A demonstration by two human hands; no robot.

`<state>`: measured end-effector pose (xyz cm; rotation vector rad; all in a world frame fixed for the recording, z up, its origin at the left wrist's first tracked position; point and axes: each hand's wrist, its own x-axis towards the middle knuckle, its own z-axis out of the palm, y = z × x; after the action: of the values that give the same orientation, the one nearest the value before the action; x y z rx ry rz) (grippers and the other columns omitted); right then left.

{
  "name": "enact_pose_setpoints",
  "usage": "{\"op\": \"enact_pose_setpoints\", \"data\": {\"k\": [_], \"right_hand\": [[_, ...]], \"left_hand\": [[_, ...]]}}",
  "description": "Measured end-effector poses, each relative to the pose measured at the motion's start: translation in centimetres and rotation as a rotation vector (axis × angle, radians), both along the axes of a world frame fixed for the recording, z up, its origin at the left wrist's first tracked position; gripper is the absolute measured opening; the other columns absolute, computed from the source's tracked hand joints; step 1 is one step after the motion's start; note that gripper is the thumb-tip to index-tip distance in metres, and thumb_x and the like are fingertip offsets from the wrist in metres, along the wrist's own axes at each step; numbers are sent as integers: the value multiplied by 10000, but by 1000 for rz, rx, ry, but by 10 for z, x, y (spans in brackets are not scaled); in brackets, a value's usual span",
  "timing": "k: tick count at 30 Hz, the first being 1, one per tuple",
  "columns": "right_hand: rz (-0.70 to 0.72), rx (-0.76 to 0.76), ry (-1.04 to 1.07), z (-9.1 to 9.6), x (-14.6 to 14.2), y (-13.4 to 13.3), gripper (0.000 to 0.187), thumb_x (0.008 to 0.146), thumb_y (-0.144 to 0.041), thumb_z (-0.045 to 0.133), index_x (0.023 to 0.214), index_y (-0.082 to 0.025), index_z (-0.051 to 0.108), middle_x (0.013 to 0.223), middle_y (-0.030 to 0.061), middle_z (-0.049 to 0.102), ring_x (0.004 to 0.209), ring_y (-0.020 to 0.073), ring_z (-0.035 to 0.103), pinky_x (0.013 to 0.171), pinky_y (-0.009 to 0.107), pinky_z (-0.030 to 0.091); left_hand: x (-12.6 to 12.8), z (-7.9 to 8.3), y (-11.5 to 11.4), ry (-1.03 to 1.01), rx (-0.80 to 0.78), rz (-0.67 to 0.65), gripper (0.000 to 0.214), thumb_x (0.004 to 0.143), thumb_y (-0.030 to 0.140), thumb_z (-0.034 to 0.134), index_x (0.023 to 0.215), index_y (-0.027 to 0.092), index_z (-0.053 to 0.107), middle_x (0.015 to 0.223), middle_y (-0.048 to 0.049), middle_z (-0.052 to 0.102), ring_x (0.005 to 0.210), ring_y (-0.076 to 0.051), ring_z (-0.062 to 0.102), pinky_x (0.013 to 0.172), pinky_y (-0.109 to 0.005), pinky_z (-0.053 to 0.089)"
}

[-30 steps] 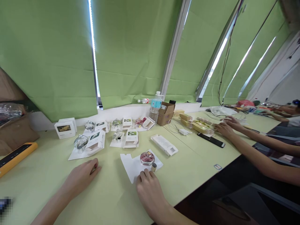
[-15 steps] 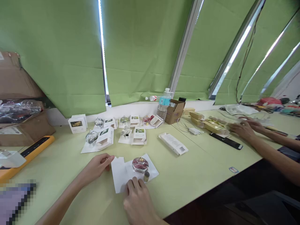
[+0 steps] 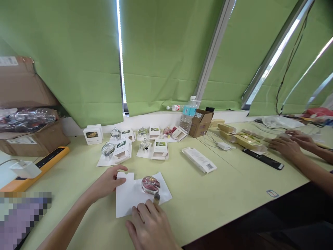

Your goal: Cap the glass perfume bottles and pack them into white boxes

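A white folded card (image 3: 127,198) lies spread on the table, bearing a round clear-glass bottle (image 3: 151,185) with pink-red contents and a gold-tipped top. Just in front of the bottle is a small dark-gold cylindrical cap (image 3: 156,198). My left hand (image 3: 109,182) is at the card's left edge, thumb over its notched flap and index finger held apart from the thumb. My right hand (image 3: 151,224) rests palm down at the card's front edge, fingers bent and thumb out to the left. Its fingertips overlap the cap's lower part; whether they touch it I cannot tell.
Behind are several similar bottles on opened white boxes (image 3: 160,147). A long white box (image 3: 199,159) lies to the right, near a water bottle (image 3: 187,118) and a brown carton (image 3: 200,123). An orange power strip (image 3: 52,163) is left. Another person's hands (image 3: 286,144) work at far right.
The view has shifted left. My left thumb and index finger have parted, the thumb now over the card's flap. More of the card's left part shows, and my right hand's thumb has come out sideways.
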<state>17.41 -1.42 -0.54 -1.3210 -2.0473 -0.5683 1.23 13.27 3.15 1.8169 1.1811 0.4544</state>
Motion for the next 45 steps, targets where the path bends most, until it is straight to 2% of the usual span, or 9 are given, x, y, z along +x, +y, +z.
{"op": "enact_pose_setpoints", "data": {"k": [4,6,9,12,15,18,25,35,45], "right_hand": [[55,-207,242,26,22,-3,181,878,-247,534,724,-197,615,729,27,649,708,179,568,649,280,390],[18,-333,370,41,36,0,193,907,-255,508,758,-206,621,800,17,672,762,166,590,706,270,399],[-92,-481,454,59,56,9,176,906,-322,517,824,-222,636,822,13,673,758,172,589,665,271,384],[-170,-609,487,66,67,22,235,842,-437,590,954,-233,624,914,15,669,781,189,585,631,271,374],[-102,-747,491,65,66,36,297,795,-486,625,977,-250,625,928,3,671,780,183,583,609,254,360],[-70,-730,446,59,60,49,280,807,-471,610,959,-236,632,914,18,671,755,172,574,613,249,335],[-14,-772,376,48,62,66,285,778,-430,640,646,-190,564,637,-26,601,554,102,444,513,230,234],[-8,-747,472,52,79,65,268,810,-423,593,684,-189,624,634,-30,576,561,103,437,521,217,272],[-108,-705,497,50,97,70,243,819,-401,549,737,-197,651,625,-26,572,558,116,453,521,224,293]], "left_hand": [[-6,8,0,20,-38,-6,376,785,417,547,1124,255,553,738,28,397,614,-139,442,484,-220,371],[-9,10,0,37,-13,-21,381,785,434,544,1116,244,558,759,11,452,635,-149,462,487,-222,375],[-16,11,3,83,69,-28,391,782,448,540,1109,236,575,800,-16,519,670,-166,494,521,-237,393],[-21,10,7,124,156,-11,405,763,453,544,1096,229,602,854,-38,570,700,-185,520,575,-262,409],[-22,10,9,127,192,-14,407,743,454,556,1077,232,623,951,-55,607,753,-205,538,636,-288,421],[-22,10,9,142,197,-21,403,745,450,554,1079,236,625,920,-50,602,764,-211,536,647,-293,416],[-23,8,10,184,180,-17,403,765,441,545,1106,232,593,736,8,445,674,-177,475,573,-254,373],[-27,15,9,216,158,-5,447,757,487,539,1124,240,596,728,12,425,643,-171,465,566,-256,362],[-47,20,14,338,172,-6,508,758,509,524,1198,259,570,776,-10,472,709,-197,493,618,-276,375]]}}
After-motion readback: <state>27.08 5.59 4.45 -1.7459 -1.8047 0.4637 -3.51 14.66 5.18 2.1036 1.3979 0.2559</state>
